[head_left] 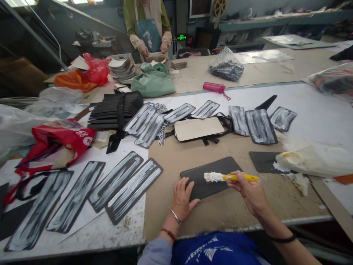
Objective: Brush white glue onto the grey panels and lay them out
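A plain dark panel (201, 186) lies on the brown board in front of me. My left hand (182, 198) rests on its left end, fingers spread, holding nothing. My right hand (249, 189) is closed around the yellow handle of a brush (234, 177). White paste covers the brush's bristles, which are over the middle of the panel; whether they touch it is hard to tell. Beyond the panel lies a stack of cream pieces (198, 129). Dark panels streaked with white (134, 191) are spread out to the left, and others (260, 126) lie farther back.
At the right, a plastic bag of white paste (311, 161) lies by a dark piece (264, 161). Back left are a black stack (116, 110), a red bag (62, 138) and a green bag (153, 80). A person (150, 33) stands across the table, handling pieces.
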Demonstrator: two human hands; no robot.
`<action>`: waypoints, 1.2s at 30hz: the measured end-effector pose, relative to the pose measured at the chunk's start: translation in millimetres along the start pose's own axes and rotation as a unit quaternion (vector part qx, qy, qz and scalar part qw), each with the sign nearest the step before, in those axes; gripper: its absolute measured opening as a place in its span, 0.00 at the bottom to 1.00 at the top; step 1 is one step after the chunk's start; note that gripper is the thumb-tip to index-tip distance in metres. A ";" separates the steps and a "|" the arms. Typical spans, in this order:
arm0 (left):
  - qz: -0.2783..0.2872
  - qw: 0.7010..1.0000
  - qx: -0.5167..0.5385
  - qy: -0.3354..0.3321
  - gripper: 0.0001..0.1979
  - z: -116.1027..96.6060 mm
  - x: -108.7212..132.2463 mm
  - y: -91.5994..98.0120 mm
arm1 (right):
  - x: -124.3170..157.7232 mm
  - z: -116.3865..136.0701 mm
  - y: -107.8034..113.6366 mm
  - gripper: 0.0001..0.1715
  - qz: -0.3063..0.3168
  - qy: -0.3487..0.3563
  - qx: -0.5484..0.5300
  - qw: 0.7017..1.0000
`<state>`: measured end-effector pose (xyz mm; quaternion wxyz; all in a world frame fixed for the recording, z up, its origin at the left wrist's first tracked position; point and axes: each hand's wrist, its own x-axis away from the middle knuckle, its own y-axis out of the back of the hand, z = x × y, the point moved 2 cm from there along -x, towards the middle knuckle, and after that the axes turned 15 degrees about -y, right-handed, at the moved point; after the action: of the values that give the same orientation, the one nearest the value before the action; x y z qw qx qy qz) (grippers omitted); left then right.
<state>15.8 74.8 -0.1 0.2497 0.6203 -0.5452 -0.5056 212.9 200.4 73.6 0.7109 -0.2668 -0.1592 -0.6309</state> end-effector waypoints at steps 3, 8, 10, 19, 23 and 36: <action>-0.058 0.998 -0.010 -0.037 0.19 -4.5 19.0 -3.3 | 0.8 -13.6 -27.7 0.26 0.012 0.007 0.047 0.999; -0.063 0.996 -0.011 -0.055 0.18 -6.2 25.2 -6.4 | -1.4 -31.4 -61.5 0.29 0.021 0.024 0.111 0.993; -0.055 0.997 -0.008 -0.055 0.19 -5.0 24.1 -5.2 | -3.3 -36.2 -69.8 0.29 0.022 0.028 0.128 0.991; -0.043 0.997 -0.007 -0.057 0.22 -1.0 22.2 -4.5 | -12.5 -43.7 -79.7 0.30 -0.001 0.031 0.176 0.984; -0.057 0.996 -0.025 -0.057 0.24 -1.5 23.2 -8.4 | -18.8 -37.4 -66.6 0.29 -0.037 0.052 0.200 0.978; -0.095 0.991 -0.052 -0.083 0.16 0.2 25.1 -12.8 | -61.8 15.2 31.8 0.20 -0.241 0.106 0.284 0.922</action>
<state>18.3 55.2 -20.1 0.1860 0.6112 -0.4755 -0.6048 236.4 261.4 45.4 0.5958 0.0613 -0.3154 -0.7360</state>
